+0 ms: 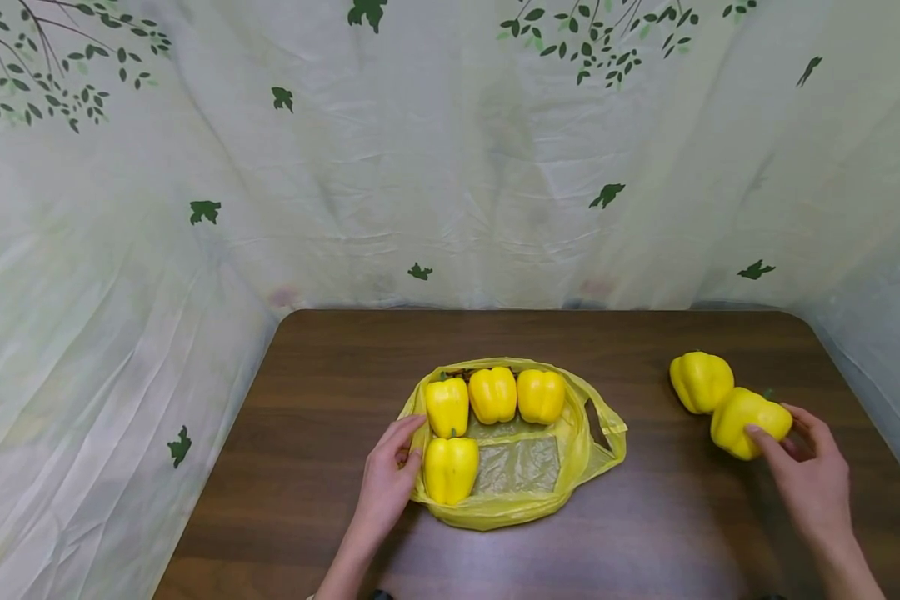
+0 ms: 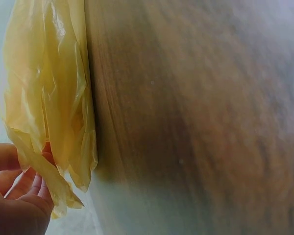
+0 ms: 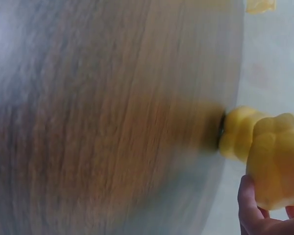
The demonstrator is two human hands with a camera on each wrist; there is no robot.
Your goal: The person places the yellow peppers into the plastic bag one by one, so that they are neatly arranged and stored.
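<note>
A yellow plastic bag (image 1: 487, 517) lies spread open on the table, with several yellow bell peppers (image 1: 492, 395) set along its back and left side. My left hand (image 1: 392, 467) pinches the bag's left rim; in the left wrist view its fingers curl around the thin plastic (image 2: 49, 176). At the right, my right hand (image 1: 813, 479) grips a yellow bell pepper (image 1: 748, 423) between thumb and fingers. Behind that pepper sits another yellow bell pepper (image 1: 701, 381), which it partly overlaps in the right wrist view.
The brown wooden table (image 1: 330, 375) has rounded back corners. A pale curtain (image 1: 465, 167) with leaf prints hangs behind it and at both sides. One loop handle (image 1: 613, 433) of the bag points right, toward the loose peppers.
</note>
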